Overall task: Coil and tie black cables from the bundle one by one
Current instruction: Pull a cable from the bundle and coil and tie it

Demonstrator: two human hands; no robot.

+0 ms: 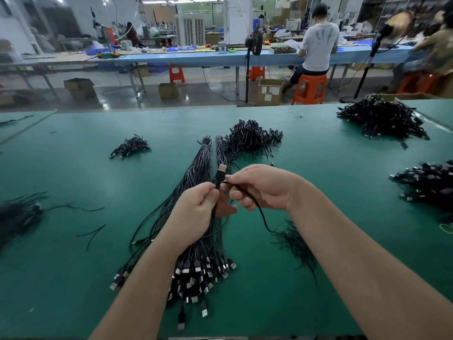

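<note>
Already you have piles of tied coils (252, 137) on the table (73, 241); your left hand (196, 209) and right hand (262, 187) pinch one cable (247, 192) above the big bundle (196, 253), many remaining.

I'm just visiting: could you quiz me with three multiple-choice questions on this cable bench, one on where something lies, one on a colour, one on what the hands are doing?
1. Where does the long uncoiled bundle lie?
A. under the hands, mid-table
B. on a stool
C. in a carton

2. What colour is the table surface?
A. red
B. green
C. white

3. What are the hands doing?
A. resting flat
B. both holding one cable
C. lifting a box

Answers: A, it runs beneath both forearms; B, the mat is green; B, left hand and right hand pinch one black cable.
</note>
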